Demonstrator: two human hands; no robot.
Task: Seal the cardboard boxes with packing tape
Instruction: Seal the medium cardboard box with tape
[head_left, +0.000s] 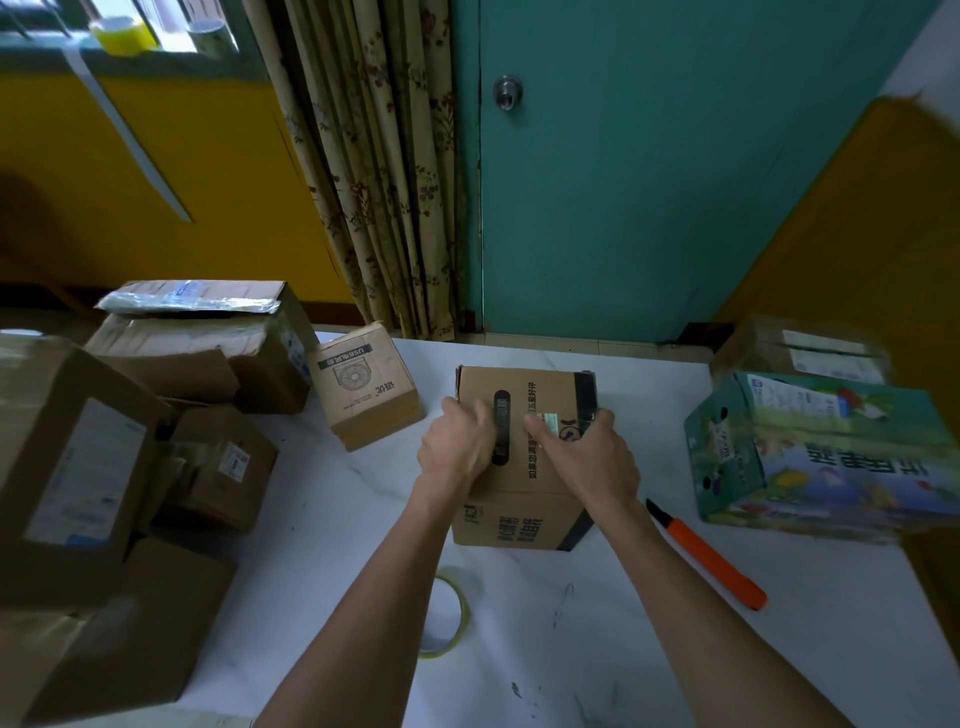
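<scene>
head | cardboard box (524, 499) stands mid-way on white table (649, 649) | left hand (457, 447) on box top, fingers bent, cannot tell if they grip | right hand (592, 460) grips the top's right edge, thumb flat | tape roll (451, 618) lies just in front of box | orange knife (711, 558) lies to its right

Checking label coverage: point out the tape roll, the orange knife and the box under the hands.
tape roll (466, 616): head view, right rim of the ring.
orange knife (711, 560): head view, middle of the handle.
box (517, 478): head view, top face near the front edge.
</scene>
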